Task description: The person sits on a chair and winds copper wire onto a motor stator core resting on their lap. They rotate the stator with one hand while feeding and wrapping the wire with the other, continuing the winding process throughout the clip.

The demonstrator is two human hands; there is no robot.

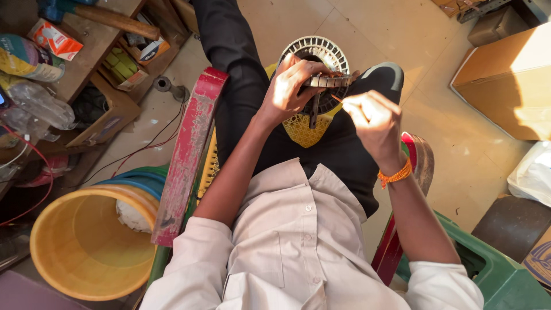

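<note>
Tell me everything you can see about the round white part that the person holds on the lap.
The round part looks like a white plastic ring with many short ribs around its rim and a dark centre. It rests on the person's lap, above a yellow lattice seat. The left hand grips it from the left side, partly hiding it. A ribbed metal block lies across it, and a dark bar hangs below. The right hand pinches a thin orange-tipped stick near its right edge.

A matt white plastic fan wheel (pixel 321 54) sits at twelve o'clock, a glossy yellow plastic bucket (pixel 80 247) at eight, worn red-painted wooden chair arms (pixel 189 149) between, beside smooth cardboard (pixel 505 80) at two.
</note>
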